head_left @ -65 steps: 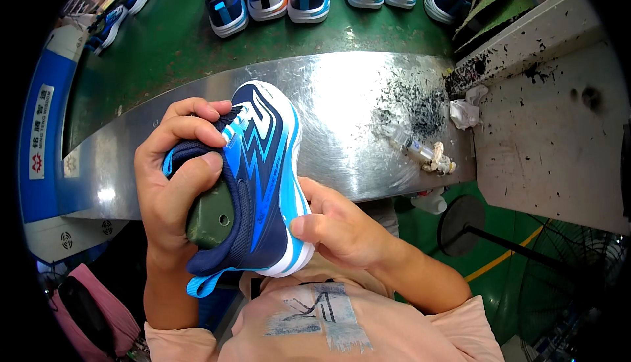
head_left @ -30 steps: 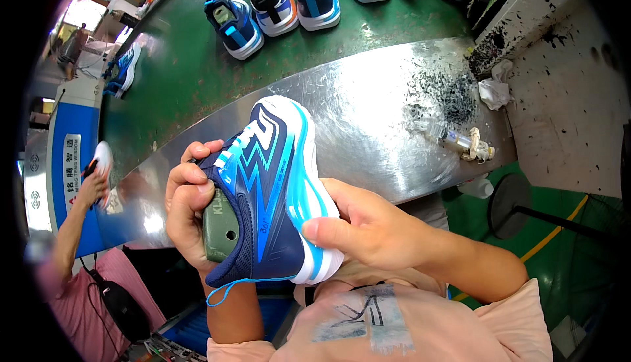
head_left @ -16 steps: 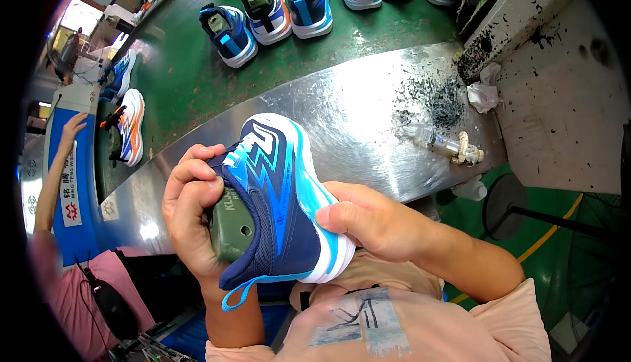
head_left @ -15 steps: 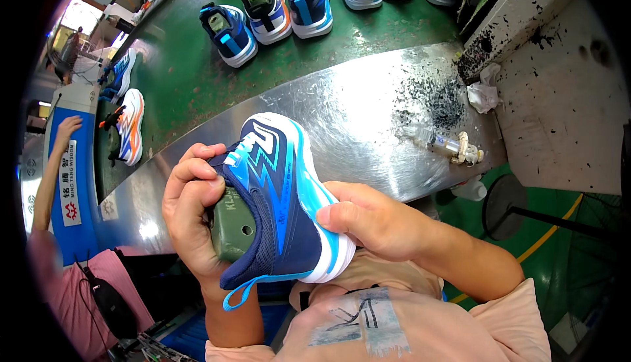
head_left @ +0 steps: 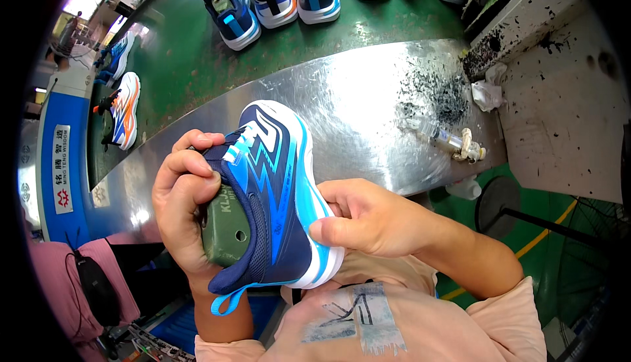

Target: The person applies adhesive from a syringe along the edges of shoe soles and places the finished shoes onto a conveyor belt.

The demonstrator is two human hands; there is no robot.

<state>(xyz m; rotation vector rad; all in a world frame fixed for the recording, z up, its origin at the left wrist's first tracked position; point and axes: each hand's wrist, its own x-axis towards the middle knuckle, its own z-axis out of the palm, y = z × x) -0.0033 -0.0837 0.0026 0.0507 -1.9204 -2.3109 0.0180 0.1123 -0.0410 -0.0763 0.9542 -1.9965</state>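
A navy and blue running shoe (head_left: 279, 184) with a white and light-blue sole is held up in front of me, toe pointing away. A dark green shoe last (head_left: 225, 227) fills its opening, and a light-blue pull loop (head_left: 227, 301) hangs off the heel. My left hand (head_left: 187, 198) is closed on the shoe's left side, fingertips at the tongue and collar beside the last. With the thumb on the sole's side wall, my right hand (head_left: 358, 221) grips the sole from the right; its other fingers are partly hidden beneath.
Several shoes (head_left: 231, 20) stand on the green conveyor belt (head_left: 184, 66) ahead, more at its left. On the metal ledge (head_left: 296, 89) lie a syringe-like clear tube (head_left: 447, 140) and crumpled white tissue (head_left: 488, 89). A stained panel (head_left: 559, 99) rises at right. Another person's pink clothing (head_left: 59, 290) shows lower left.
The shoe and both hands have shifted slightly left in view. My right thumb stays on the sole. The other person's raised arm at left has gone from view.
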